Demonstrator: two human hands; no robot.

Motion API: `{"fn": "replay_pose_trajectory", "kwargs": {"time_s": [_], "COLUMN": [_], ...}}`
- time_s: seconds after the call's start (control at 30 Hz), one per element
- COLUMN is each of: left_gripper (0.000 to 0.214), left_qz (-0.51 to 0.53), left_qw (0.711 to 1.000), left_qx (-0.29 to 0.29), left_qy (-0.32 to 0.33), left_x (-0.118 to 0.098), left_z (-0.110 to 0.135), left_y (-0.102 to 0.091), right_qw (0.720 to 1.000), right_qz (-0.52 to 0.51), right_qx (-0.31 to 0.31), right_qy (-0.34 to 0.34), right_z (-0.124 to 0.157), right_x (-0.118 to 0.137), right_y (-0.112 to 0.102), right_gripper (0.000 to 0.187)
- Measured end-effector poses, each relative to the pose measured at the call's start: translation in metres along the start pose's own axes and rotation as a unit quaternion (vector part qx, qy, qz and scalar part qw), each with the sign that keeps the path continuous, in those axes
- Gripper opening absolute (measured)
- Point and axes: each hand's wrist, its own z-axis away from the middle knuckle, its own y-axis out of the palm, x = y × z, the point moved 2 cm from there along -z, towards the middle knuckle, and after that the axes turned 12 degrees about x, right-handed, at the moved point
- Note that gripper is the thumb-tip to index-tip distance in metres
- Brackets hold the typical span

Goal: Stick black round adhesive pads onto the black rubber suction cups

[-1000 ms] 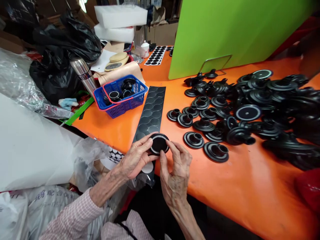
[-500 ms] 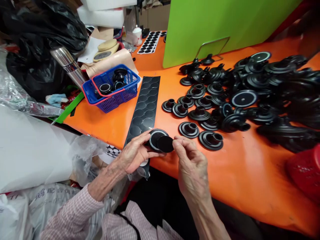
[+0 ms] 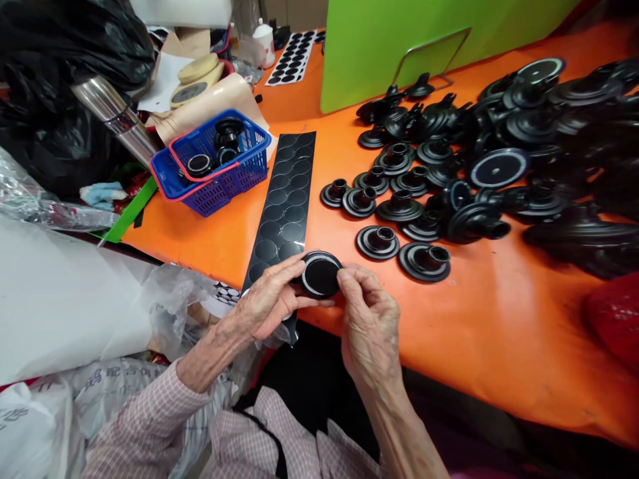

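My left hand (image 3: 267, 299) grips a round black base (image 3: 305, 279), thumb and fingers around its left edge and underside. The base's flat face, with a pale ring, is turned up toward me. On that face a black adhesive disc (image 3: 323, 276) sits inside the ring. At the disc's right edge, my right hand (image 3: 369, 313) has thumb and forefinger pinched together. Whether the disc is fully flat on the base I cannot tell. Just beyond my left hand lies a long dark sheet of round stickers (image 3: 283, 206).
Several black flanged bases (image 3: 424, 261) spread over the orange table (image 3: 464, 332), heaped to the right. A blue basket (image 3: 234, 179) holding similar parts stands at left, near a steel flask (image 3: 112, 116). A green board (image 3: 379, 53) stands behind; a red object (image 3: 616, 319) is at right.
My right hand has moved left, bringing the black disc from partly overhanging the base to inside its ring. The view has shifted slightly.
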Motion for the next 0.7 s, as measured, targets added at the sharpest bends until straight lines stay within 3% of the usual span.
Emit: {"fn": "replay_pose_trajectory", "kwargs": {"time_s": [0.5,0.7], "left_gripper": [0.025,0.024], "left_qz": [-0.006,-0.004], "left_qw": [1.0,1.0], "left_qx": [-0.008,-0.03], "left_qy": [-0.01,-0.003], "left_x": [0.0027,0.0036], "left_z": [-0.0007,-0.0015], "left_y": [-0.0027,-0.0015], "right_qw": [0.998,0.988], "right_qz": [0.067,0.134], "right_qx": [-0.019,-0.041], "right_qy": [-0.009,-0.061], "right_z": [-0.0004,0.0003], "right_x": [-0.0008,-0.0028], "right_y": [0.002,0.0047], "right_gripper": [0.026,0.02]}}
